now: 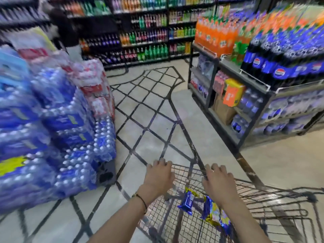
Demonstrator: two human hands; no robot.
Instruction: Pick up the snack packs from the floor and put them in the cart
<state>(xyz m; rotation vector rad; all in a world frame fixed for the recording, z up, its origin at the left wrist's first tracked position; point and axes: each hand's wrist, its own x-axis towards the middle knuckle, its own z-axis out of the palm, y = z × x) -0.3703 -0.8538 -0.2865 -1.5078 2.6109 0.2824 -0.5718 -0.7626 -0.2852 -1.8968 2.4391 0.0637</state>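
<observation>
stacked bottled-water packs [57, 120] stood at left. the left hand [158, 176] curled its fingers over the rim of the cart [185, 174]. two blue snack packs [187, 201] lay inside the basket, between the forearms and nearer the wearer than the fingers. the right hand [218, 180] gripped the same rim.

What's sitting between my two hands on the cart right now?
In the head view, only the cart rim spans the gap between left hand and right hand; the blue snack packs lie lower, inside the basket.
</observation>
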